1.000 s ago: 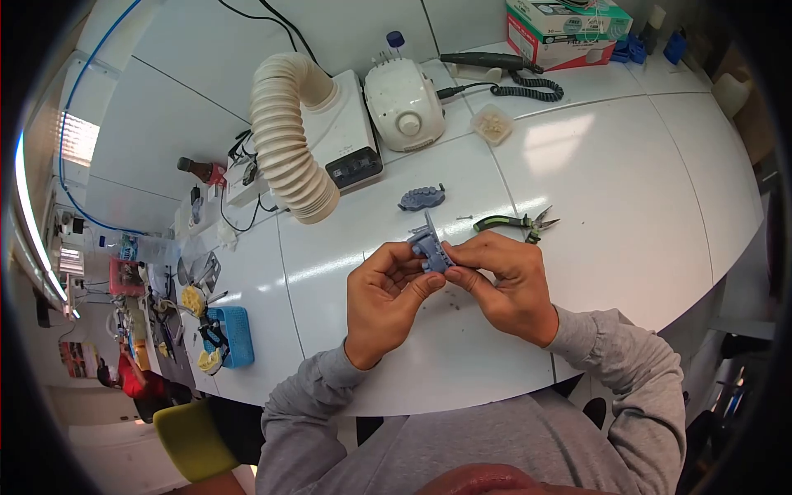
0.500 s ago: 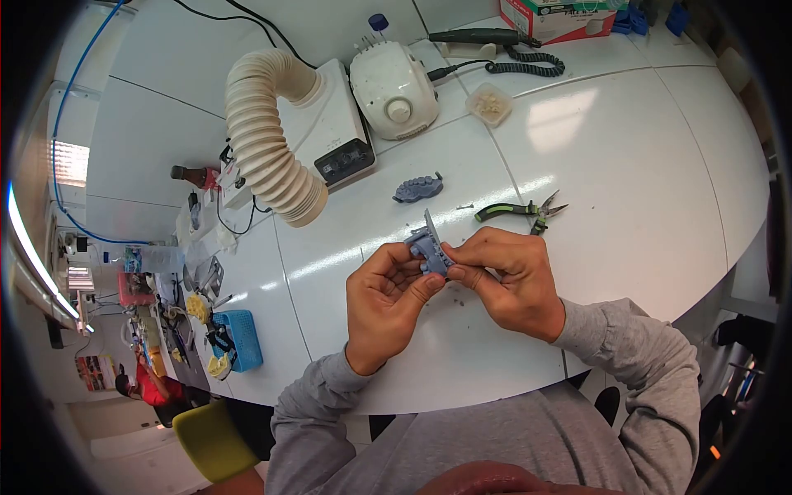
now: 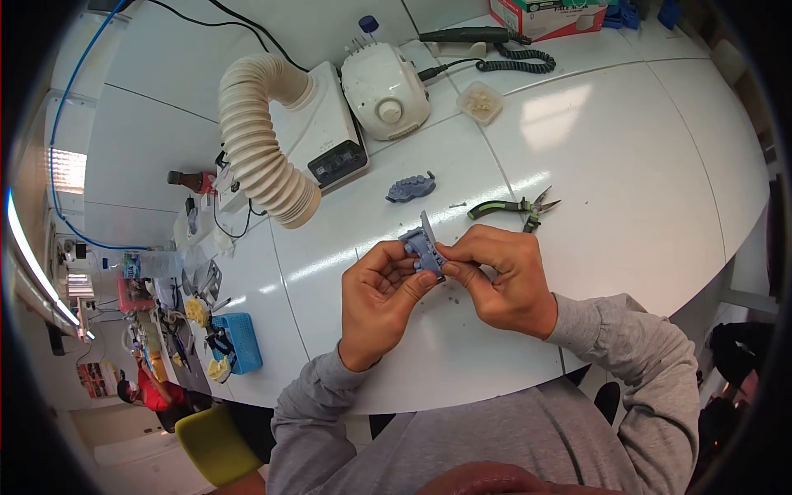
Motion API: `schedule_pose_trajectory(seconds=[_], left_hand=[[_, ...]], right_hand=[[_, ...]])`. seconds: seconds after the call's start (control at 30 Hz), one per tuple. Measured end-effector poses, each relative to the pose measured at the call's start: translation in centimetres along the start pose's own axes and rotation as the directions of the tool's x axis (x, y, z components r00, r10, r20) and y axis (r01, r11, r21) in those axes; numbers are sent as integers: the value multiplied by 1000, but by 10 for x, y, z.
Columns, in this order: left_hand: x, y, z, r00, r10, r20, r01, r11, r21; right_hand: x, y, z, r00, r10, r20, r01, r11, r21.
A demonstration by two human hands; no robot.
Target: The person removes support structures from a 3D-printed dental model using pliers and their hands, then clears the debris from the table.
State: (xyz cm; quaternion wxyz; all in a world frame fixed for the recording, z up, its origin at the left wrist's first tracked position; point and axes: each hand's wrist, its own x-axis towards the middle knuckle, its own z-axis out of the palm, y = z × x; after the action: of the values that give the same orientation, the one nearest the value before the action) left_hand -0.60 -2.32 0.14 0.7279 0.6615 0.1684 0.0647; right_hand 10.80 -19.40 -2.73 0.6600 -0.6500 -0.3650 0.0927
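A grey-blue 3D-printed dental model [image 3: 425,252] with a thin flat plate along one side is held up between both hands, over the table. My left hand [image 3: 375,301] is closed on its left side and lower end, thumb in front. From the right, my right hand [image 3: 503,276] pinches its plate side between thumb and forefinger; the fingertips hide part of that edge. A second grey-blue dental model [image 3: 410,189] lies on the table beyond the hands. Pliers with black and green handles [image 3: 495,208] rest to its right, jaws apart.
Small grey crumbs lie below the hands. A ribbed white hose [image 3: 262,140] arches at left, beside a white control box [image 3: 386,95] with a corded black handpiece [image 3: 466,35]. A small clear tub [image 3: 480,103], a blue basket [image 3: 240,341] and a person in red [image 3: 158,388] are farther off.
The whole view has shifted slightly, so the table items appear a little to the left. Both hands keep their grip on the dental model, with almost no change in pose.
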Motion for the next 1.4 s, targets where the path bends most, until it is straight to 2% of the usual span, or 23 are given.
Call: schedule_pose_trajectory(seconds=[0.13,0.17,0.23,0.33,0.43,0.77,0.93,1.13,1.4], left_hand=[[2,1,-1,1000,-12,20,12,1000,14],[3,2,0,1000,-9,-10,9,1000,-16],[6,2,-2,999,-2,-47,0,999,-48],[14,0,-10,997,-13,-78,3,992,-129],[14,2,-9,998,-21,-55,11,984,-175],[12,5,-6,998,-56,-39,49,986,-160],[11,4,-3,997,-61,-49,53,987,-150],[7,5,1,997,-36,-74,31,998,-60],[4,5,2,998,-18,-63,17,1000,-7]], right_hand=[[0,-5,-2,999,19,38,-16,997,-78],[1,-2,-1,999,19,38,-16,997,-79],[5,3,3,995,-100,-18,99,993,-67],[8,-12,-2,993,-107,56,112,989,-97],[6,-6,-2,993,-97,64,103,990,-99],[8,-6,-7,991,-86,106,99,987,-128],[6,-10,-3,996,-80,50,87,984,-156],[4,-14,-2,997,-72,40,79,970,-228],[1,-11,-2,997,-52,48,61,978,-201]])
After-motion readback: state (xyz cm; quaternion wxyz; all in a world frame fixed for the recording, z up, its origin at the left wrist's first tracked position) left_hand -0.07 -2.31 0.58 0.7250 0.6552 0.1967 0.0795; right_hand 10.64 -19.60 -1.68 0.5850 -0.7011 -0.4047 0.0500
